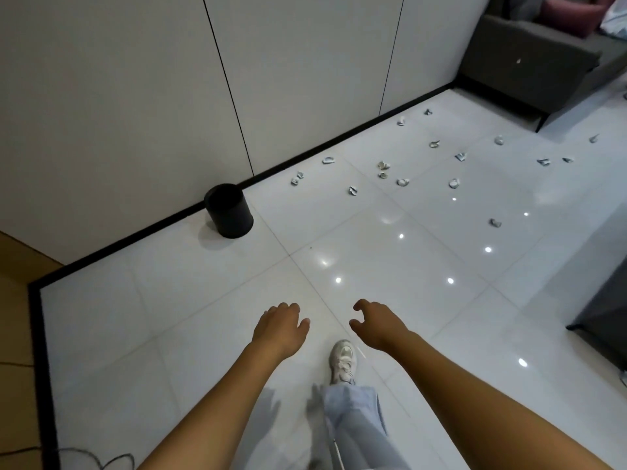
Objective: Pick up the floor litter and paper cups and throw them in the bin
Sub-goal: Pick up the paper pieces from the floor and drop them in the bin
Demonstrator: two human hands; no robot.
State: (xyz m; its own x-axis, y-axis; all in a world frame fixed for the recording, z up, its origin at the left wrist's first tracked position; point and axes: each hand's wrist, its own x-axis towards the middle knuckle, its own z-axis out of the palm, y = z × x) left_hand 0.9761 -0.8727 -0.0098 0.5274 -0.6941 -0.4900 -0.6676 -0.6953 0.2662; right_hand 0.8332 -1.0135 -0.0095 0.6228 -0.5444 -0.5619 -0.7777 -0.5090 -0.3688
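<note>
A black round bin [229,211] stands on the white tiled floor against the wall's black skirting. Several crumpled white paper cups and scraps lie scattered to its right, among them one close to the bin [297,178], one in the middle [402,182] and one nearer me [495,223]. My left hand [281,325] and my right hand [376,322] reach forward over bare tiles, fingers loosely curled, holding nothing. Both hands are well short of the litter and the bin.
A grey sofa [522,62] with a pink cushion stands at the back right, and dark furniture [607,320] juts in at the right edge. White wall panels [305,79] close the far side. My white shoe [343,361] is below the hands. A black cable [95,457] lies bottom left.
</note>
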